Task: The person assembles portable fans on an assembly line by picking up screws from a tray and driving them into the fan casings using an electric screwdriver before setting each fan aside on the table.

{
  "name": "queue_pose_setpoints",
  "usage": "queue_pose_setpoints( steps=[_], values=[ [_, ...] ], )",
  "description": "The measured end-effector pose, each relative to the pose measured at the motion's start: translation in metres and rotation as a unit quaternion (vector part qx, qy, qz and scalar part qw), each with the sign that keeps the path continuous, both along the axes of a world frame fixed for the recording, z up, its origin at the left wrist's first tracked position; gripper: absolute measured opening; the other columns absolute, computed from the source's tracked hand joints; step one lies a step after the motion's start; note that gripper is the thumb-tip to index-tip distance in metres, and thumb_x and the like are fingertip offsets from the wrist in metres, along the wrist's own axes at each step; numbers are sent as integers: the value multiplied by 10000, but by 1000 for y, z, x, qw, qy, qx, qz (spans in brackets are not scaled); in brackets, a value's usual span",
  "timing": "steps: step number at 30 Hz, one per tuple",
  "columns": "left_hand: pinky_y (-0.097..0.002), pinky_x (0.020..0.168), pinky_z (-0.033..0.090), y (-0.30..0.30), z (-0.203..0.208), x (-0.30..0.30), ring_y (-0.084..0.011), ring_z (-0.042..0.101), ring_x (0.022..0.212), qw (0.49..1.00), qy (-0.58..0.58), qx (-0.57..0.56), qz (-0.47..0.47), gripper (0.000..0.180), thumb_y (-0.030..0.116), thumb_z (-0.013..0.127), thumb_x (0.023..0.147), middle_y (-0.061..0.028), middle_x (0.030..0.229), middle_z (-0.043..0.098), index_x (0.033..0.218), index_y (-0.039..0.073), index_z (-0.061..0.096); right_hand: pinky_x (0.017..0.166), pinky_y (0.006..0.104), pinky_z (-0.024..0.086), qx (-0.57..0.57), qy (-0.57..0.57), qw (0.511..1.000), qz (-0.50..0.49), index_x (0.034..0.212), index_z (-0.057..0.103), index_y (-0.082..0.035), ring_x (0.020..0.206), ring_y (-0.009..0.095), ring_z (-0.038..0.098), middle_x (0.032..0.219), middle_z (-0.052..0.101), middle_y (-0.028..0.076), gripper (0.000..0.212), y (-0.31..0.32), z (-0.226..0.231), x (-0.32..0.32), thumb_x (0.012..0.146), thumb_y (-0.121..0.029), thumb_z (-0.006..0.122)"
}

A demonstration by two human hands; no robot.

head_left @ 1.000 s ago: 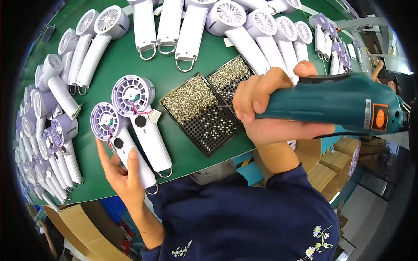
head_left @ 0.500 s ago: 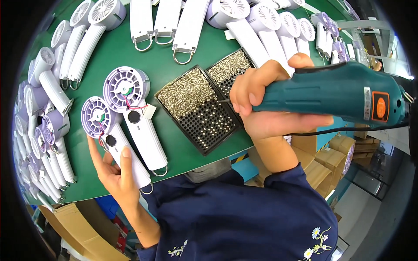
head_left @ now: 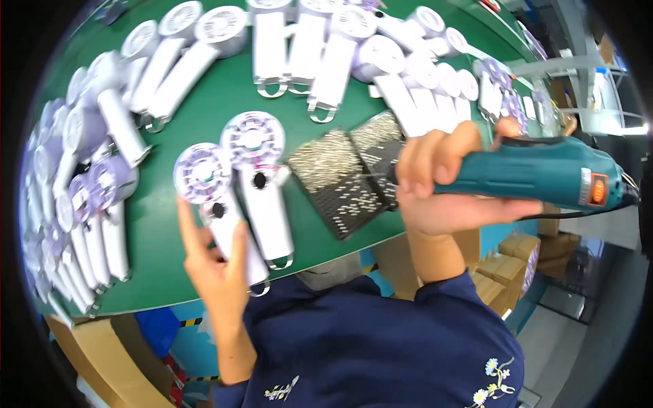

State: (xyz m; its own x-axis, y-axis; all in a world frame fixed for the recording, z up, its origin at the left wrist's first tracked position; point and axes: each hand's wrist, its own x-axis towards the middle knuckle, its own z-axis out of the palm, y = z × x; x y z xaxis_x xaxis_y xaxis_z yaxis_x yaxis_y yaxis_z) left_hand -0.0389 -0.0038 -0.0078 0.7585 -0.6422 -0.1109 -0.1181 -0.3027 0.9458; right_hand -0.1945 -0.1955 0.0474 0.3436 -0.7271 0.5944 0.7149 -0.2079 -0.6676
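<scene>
Crosswise, green screwdriver point(head_left: 524, 170) points leftward, clasped in right grip point(head_left: 439, 190); left grip point(head_left: 218, 266) grasps fan point(head_left: 235, 234) slanting up-left.

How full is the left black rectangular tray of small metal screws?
Partly full: screws cover the far part of the tray; bare black shows nearer.

- The left hand point(head_left: 218, 272) and the two open-backed handheld fans point(head_left: 203, 173) beside it appear farther right as the view shifts.
- The right hand point(head_left: 435, 190) and electric screwdriver point(head_left: 530, 174) sit lower in view.
- The screws point(head_left: 325, 163) now blur into streaks.
- More fan heads point(head_left: 354, 24) show along the top.
- Striped tape point(head_left: 191, 322) has appeared at lower left.
</scene>
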Motion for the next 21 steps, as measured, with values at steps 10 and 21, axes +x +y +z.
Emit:
queue_pose_setpoints(
  steps=[10,21],
  values=[
    [-342,553,486,-4,-1,6,-233,626,574,999,-19,-24,-40,821,129,723,827,-118,707,624,1512,46,279,465,340,425,38,-49,982,178,1372,387,-255,517,192,500,751,516,72,926,39,2,132,734,-924,331],
    [-347,612,519,0,5,10,-252,665,645,998,-2,-13,-59,824,148,732,820,-142,778,646,1502,23,287,426,318,402,102,-9,986,130,1330,389,-237,478,163,478,701,495,48,919,50,-11,153,741,-931,257]
  ],
)
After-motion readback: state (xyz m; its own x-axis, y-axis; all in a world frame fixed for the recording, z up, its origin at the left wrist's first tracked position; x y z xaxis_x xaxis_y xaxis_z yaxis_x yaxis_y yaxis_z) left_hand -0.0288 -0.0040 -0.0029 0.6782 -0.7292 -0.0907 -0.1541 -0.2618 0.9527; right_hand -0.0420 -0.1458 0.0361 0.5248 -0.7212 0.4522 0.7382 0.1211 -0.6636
